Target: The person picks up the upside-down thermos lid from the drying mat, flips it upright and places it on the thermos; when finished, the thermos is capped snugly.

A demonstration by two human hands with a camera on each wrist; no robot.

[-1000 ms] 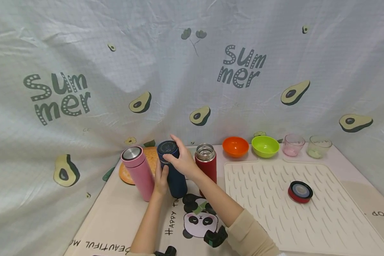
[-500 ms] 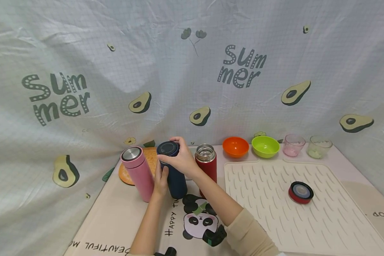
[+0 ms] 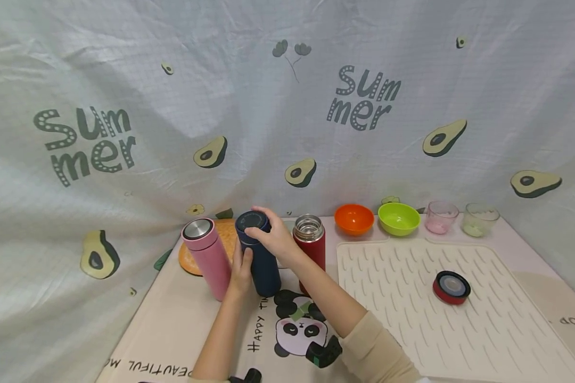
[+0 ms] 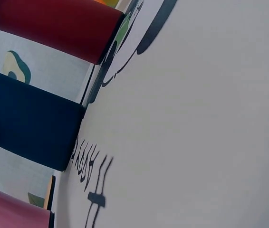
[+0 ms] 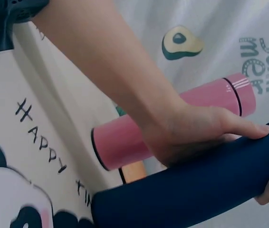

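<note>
A dark blue thermos (image 3: 264,268) stands upright on the table with its lid (image 3: 252,221) on. My left hand (image 3: 241,270) grips its body from the left side, thumb towards me. Over the top, my right hand (image 3: 277,239) holds the lid between thumb and fingers. To the left is a capped pink thermos (image 3: 210,263), close beside my left hand. A red thermos (image 3: 311,247) with its steel mouth uncovered stands to the right, partly behind my right forearm. In the right wrist view my left hand (image 5: 191,128) wraps the blue body (image 5: 172,194).
A red lid (image 3: 451,288) lies on the beige ridged mat (image 3: 393,319) at the right. Along the back edge stand an orange bowl (image 3: 354,220), a green bowl (image 3: 399,219), a pink glass (image 3: 441,217) and a greenish glass (image 3: 479,219). An orange round board (image 3: 190,261) lies behind the pink thermos.
My right hand's fingers and thumb have shifted round the blue lid, turning back and forth. My left hand has kept its hold on the body, and the thermoses stand where they were.
</note>
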